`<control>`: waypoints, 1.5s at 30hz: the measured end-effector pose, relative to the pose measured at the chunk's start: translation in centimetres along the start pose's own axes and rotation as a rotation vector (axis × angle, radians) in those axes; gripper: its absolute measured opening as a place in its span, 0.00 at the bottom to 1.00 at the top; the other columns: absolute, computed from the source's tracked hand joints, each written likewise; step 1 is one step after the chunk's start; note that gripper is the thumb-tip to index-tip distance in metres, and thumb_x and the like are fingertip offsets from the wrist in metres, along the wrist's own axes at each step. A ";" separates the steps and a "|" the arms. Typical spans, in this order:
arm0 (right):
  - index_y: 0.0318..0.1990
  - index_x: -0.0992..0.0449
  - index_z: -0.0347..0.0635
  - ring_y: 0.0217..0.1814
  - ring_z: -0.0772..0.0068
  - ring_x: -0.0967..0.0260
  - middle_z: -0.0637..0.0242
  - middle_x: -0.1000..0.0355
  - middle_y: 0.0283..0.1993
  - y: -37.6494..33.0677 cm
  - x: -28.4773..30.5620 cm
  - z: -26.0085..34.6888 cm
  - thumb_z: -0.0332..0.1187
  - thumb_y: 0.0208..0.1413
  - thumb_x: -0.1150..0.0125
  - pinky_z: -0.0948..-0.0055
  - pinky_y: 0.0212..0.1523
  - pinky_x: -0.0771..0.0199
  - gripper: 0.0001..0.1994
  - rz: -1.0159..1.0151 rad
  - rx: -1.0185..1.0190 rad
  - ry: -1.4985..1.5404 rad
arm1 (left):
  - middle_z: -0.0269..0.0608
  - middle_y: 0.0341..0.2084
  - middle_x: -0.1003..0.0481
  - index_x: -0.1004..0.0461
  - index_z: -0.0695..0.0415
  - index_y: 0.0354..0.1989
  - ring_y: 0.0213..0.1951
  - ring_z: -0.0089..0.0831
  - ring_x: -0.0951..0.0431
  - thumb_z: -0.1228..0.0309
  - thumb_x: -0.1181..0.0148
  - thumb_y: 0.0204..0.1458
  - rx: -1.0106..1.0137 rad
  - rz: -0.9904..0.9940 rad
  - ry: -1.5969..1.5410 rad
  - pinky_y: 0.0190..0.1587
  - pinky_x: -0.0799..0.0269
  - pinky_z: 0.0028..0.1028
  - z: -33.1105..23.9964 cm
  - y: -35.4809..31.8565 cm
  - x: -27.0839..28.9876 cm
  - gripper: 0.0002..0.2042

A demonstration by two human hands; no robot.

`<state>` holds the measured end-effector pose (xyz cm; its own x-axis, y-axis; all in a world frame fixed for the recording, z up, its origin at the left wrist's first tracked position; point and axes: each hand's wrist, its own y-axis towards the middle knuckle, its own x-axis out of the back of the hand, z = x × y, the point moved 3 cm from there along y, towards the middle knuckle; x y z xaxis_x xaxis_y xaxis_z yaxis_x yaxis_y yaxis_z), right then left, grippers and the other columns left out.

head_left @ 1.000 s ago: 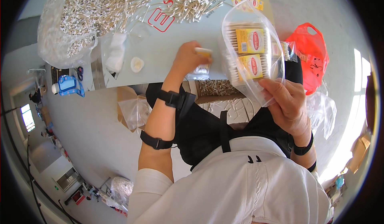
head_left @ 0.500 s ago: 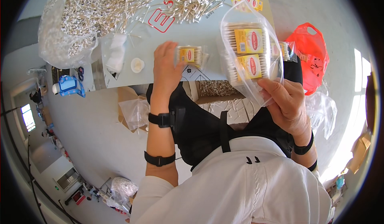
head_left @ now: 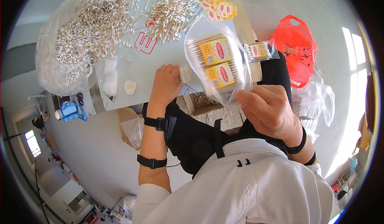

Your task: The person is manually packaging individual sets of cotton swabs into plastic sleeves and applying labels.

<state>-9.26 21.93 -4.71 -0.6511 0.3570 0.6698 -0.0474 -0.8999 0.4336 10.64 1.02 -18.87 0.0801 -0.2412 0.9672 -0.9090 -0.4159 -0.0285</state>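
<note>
My right hand (head_left: 269,111) pinches the edge of a clear plastic bag (head_left: 191,44), which hangs over the table's front edge. Two label cards, each on a bundle of cotton swabs (head_left: 221,66), show through it. My left hand (head_left: 167,83) lies at the table's front edge, its fingers curled against the end of a small pack of cotton swabs (head_left: 182,75). The clear bag hides most of that pack, and the exact grip is hard to see. Another small pack of cotton swabs (head_left: 256,51) in clear wrap lies just right of the bag.
Loose cotton swabs spill from a big clear sack (head_left: 48,70) at the left, with a second heap (head_left: 170,18) beside it. Yellow label cards (head_left: 219,6) lie at the back. A red plastic bag (head_left: 296,52) is at the right. Below the table stands an open box (head_left: 196,106).
The view has shifted, and the bag in my right hand is now closer to my left hand. My left hand and the small pack have moved rightward along the table; the bag now covers most of that pack.
</note>
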 end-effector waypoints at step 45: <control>0.32 0.28 0.36 0.25 0.71 0.30 0.67 0.36 0.24 2.4 0.7 0.8 0.28 0.42 0.38 0.72 0.22 0.29 0.08 -0.117 0.004 -0.316 | 0.53 0.38 0.29 0.30 0.68 0.45 0.43 0.50 0.29 0.62 0.36 0.55 -0.071 -0.027 -0.036 0.48 0.31 0.42 -13.5 7.3 15.0 0.21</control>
<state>-9.22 20.28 -2.72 -0.3744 0.5186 0.7687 -0.1048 -0.8473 0.5206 -0.28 6.23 -1.14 0.1185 -0.2630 0.9575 -0.9330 -0.3596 0.0167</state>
